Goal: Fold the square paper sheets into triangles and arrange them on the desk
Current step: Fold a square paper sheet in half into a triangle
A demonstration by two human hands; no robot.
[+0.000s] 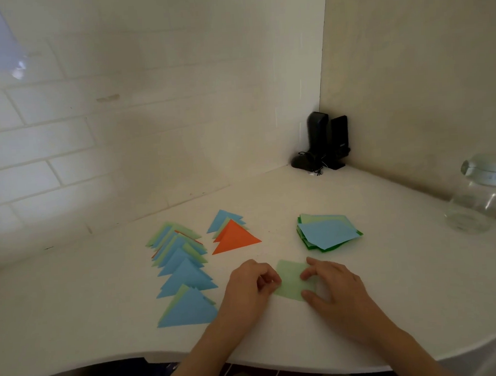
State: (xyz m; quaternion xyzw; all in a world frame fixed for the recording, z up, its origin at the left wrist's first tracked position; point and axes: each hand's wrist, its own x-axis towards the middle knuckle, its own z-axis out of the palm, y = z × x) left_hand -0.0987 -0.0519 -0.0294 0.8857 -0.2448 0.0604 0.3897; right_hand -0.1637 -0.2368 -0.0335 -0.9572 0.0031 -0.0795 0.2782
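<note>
Fingers [264, 277] of the left hand [246, 285] curl around the near-left corner of a light green sheet [293, 280], pinching it, seemingly to lift that corner for the diagonal fold. The right hand [332, 287] lies over the sheet's right side with index finger and thumb spread and fairly straight, their tips pressing the paper flat to the worktop [403, 266]; in my judgement this pins the sheet so it cannot slide while the other corner is brought across. The sheet lies flat and unfolded between the two hands, near the front edge of the worktop.

Just behind the right hand sits a loose stack [328, 232] of unfolded squares, a blue one on top over green ones, close enough to draw from without reaching far. Finished triangles go to the left: a long overlapping row [182, 274] of blue and green ones runs toward the person, and a shorter row [232, 234] with an orange triangle in front stands between it and the stack. Each triangle overlaps the one behind, keeping the rows compact. Many squares remain, so the task looks roughly mid-way.

Two dark speakers [327, 140] stand in the far corner, and a glass jar [479, 193] sits at the right.
</note>
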